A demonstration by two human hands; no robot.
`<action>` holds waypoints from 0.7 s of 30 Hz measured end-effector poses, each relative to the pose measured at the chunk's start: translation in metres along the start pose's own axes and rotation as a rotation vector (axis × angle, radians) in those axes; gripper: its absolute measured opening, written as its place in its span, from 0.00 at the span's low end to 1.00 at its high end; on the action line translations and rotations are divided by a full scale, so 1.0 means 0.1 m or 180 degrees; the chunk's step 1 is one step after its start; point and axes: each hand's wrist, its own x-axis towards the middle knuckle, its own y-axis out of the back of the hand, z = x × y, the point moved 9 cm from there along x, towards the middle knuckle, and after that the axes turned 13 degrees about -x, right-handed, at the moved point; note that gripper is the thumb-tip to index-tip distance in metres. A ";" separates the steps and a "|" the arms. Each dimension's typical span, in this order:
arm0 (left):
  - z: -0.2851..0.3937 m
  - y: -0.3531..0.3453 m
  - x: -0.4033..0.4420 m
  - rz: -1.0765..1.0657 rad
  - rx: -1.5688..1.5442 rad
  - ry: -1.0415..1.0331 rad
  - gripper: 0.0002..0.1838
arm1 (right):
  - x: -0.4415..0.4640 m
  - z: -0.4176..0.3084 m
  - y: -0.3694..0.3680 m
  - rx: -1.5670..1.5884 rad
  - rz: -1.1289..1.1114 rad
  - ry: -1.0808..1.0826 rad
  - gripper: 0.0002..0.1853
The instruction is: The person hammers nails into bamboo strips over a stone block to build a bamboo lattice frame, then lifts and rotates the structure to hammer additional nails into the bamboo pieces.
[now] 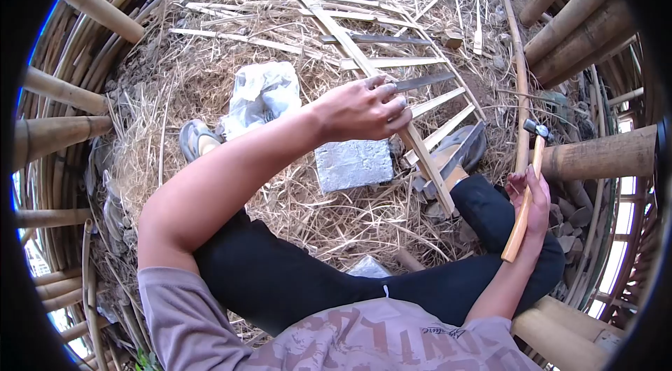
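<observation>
My left hand (371, 106) is closed around the long rail of a bamboo frame (343, 38), its fingers curled over the strip. The frame slants from the upper middle down toward my right knee. Several split-bamboo slats (392, 63) run from this rail to a thinner strip on the right, and some slats look dark grey. A pale block (353, 166) lies on the ground just below my left hand. Near my right knee, my right hand (530, 201) grips a hammer (536, 161) by its wooden handle. The hammer's metal head points up, apart from the frame.
A white plastic bag (266, 91) lies left of the frame. Loose bamboo strips (245, 40) and shavings cover the ground. Thick bamboo poles (602, 150) stick in from both sides. A long bamboo pole (518, 70) lies to the right. My sandalled feet (199, 140) are on either side of the block.
</observation>
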 end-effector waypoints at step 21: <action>0.14 -0.42 -0.20 -0.1017 -0.0577 -0.0147 0.22 | -0.02 0.08 -0.05 0.0042 -0.0009 -0.0128 0.16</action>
